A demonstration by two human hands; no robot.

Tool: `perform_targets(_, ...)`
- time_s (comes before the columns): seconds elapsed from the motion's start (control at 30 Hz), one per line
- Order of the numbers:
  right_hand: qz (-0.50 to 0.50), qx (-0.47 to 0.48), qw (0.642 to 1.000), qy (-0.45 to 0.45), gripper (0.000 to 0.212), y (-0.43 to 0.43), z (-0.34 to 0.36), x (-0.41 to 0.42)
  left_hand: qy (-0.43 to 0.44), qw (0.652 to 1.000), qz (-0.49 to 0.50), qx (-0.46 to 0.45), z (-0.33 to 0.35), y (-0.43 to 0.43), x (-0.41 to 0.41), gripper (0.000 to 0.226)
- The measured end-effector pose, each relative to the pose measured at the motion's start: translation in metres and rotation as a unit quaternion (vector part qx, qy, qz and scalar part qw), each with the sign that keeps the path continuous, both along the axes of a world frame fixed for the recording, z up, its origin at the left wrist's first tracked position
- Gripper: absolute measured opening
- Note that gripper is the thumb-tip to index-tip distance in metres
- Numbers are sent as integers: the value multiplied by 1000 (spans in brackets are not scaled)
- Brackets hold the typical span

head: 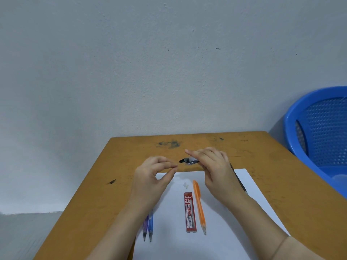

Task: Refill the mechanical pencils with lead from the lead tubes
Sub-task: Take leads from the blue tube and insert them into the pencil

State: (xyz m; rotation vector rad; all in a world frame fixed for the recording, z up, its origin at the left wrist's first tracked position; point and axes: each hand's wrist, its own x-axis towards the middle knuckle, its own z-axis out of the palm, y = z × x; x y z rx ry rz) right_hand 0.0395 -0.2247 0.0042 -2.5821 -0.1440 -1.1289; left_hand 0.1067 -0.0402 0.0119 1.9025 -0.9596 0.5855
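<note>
My right hand [216,169] grips a black mechanical pencil [188,160] above the table, its open top end pointing left and its body running back under the palm. My left hand [155,173] pinches thumb and forefinger together just left of that end; whatever it pinches is too thin to see. On the white paper [216,231] lie a red 2B lead tube [190,212], an orange mechanical pencil [199,205] beside it, and a purple pencil [145,229] and a blue pencil [150,228] partly under my left forearm. Small white caps [185,185] lie above the tube.
The brown wooden table [112,184] stands against a grey wall. A blue plastic basket [319,132] sits off the table's right edge. Dark smudges mark the far part of the tabletop.
</note>
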Motion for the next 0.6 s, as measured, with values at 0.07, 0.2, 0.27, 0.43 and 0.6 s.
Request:
perform_targets(0.07,-5,0,1000,0,61,-2,-2,1,-1,1000,5,3,0,1,1,14)
perform_targets(0.2,-13,-1,1000,-7,62,-4,-3,3,1,1000,8,11,0,2,5,14)
perform_targets(0.27,-18,-6,1000,-14,63,-5,-4,4,-2,1000,9,15,0,3,7,14)
perform_targets(0.43,-31,9,999,-18,67,-10,-6,5,-1,1000,14,14,0,5,9,13)
perform_targets(0.6,-63,20,997,-28,75,-14,-6,6,0,1000,20,11,-1,8,13,12)
